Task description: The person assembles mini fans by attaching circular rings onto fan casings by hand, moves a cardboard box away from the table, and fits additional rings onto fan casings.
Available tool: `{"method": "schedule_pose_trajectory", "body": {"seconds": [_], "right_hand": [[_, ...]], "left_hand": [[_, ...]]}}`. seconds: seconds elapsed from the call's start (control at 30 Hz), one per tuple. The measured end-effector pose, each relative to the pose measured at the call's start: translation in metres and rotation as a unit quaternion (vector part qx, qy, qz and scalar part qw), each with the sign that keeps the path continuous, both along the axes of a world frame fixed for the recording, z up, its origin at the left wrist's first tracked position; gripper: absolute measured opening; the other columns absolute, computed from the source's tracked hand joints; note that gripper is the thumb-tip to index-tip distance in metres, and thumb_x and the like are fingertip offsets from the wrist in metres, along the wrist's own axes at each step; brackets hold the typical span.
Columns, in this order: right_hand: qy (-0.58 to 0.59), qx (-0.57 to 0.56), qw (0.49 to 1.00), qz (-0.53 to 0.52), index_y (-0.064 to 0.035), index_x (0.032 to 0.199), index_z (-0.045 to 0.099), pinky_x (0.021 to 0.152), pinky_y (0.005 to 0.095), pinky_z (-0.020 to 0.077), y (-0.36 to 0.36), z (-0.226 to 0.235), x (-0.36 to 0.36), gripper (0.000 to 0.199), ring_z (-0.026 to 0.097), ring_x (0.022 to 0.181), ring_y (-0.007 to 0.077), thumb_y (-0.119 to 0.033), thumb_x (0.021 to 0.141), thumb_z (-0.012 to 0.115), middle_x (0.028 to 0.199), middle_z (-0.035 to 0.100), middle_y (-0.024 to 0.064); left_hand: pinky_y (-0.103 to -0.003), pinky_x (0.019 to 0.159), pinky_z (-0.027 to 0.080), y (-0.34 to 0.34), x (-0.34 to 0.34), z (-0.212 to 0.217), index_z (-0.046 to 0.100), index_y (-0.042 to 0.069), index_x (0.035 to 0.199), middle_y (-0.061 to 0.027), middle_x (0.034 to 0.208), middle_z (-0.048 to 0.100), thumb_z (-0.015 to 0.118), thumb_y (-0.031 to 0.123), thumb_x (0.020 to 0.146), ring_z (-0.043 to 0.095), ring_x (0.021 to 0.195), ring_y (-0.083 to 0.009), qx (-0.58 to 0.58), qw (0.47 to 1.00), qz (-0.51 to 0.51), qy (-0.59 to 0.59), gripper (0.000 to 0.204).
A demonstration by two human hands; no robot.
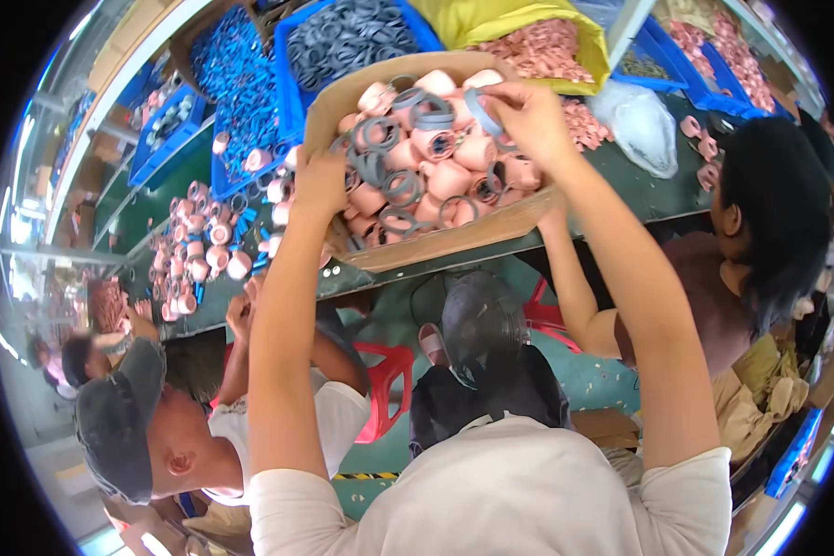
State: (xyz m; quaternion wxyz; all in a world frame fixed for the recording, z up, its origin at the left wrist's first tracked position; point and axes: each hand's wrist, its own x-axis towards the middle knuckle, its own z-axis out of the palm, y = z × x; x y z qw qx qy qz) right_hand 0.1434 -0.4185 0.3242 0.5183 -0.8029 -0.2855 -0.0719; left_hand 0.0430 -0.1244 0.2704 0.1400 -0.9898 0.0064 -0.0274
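A cardboard box (449, 248) sits at the near edge of the bench, heaped with pink rounded housings (447, 179) and grey rings (403, 185). My left hand (319, 188) is closed round the box's left wall, with its fingertips partly hidden. Over the far right corner of the box, my right hand (526, 119) pinches a blue-grey ring (481, 113), which stands on edge above the heap. Some of the rings in the box lie loose on top of the housings.
Blue bins of grey rings (352, 42) and small blue parts (236, 69) stand behind, beside a yellow bag (584, 42) of pink pieces. More pink housings (195, 241) lie left. Co-workers sit left (195, 426) and right (704, 269); red stools (386, 389) stand below.
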Motion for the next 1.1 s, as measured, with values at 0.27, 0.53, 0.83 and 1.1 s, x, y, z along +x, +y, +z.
{"method": "schedule_pose_trajectory", "body": {"seconds": [0.27, 0.53, 0.83, 1.1], "right_hand": [[0.449, 0.466, 0.712, 0.274, -0.0045, 0.098, 0.06, 0.052, 0.0194, 0.0502, -0.056, 0.035, -0.084, 0.022, 0.061, 0.065, 0.0117, -0.023, 0.086, 0.062, 0.078, 0.063, 0.0046], [0.521, 0.472, 0.652, 0.285, -0.0011, 0.103, 0.061, 0.05, 0.0201, 0.0477, -0.072, 0.036, -0.122, 0.025, 0.059, 0.059, 0.0124, -0.021, 0.088, 0.059, 0.079, 0.064, 0.0084], [0.056, 0.21, 0.95, 0.222, -0.0017, 0.112, 0.061, 0.067, 0.0247, 0.0446, -0.058, 0.056, -0.122, 0.027, 0.055, 0.08, 0.0112, -0.004, 0.086, 0.058, 0.094, 0.059, 0.0048], [-0.138, 0.006, 0.947, 0.289, -0.0111, 0.098, 0.066, 0.062, 0.0309, 0.043, -0.049, 0.075, -0.126, 0.018, 0.054, 0.074, 0.0185, -0.013, 0.081, 0.062, 0.079, 0.051, 0.0032]], "left_hand": [[-0.043, 0.097, 0.038, 0.015, -0.012, 0.014, 0.058, 0.006, 0.112, -0.0145, 0.106, 0.061, 0.079, 0.019, 0.048, 0.058, 0.101, -0.0287, -0.346, 0.937, 0.044, -0.03, 0.068], [-0.034, 0.085, 0.049, -0.077, -0.072, 0.1, 0.03, 0.005, 0.135, -0.0124, 0.114, 0.051, 0.065, 0.002, 0.067, 0.056, 0.1, -0.0225, -0.843, 0.455, -0.088, -0.273, 0.077], [-0.034, 0.096, 0.04, -0.181, -0.11, 0.079, 0.036, 0.0, 0.13, -0.0099, 0.123, 0.047, 0.073, 0.002, 0.065, 0.049, 0.113, -0.0197, -0.863, 0.503, -0.049, -0.018, 0.075], [-0.035, 0.096, 0.042, -0.206, -0.13, 0.081, 0.024, 0.005, 0.14, -0.0097, 0.128, 0.042, 0.058, -0.011, 0.069, 0.049, 0.115, -0.0214, -0.902, 0.431, -0.019, -0.019, 0.08]]}}
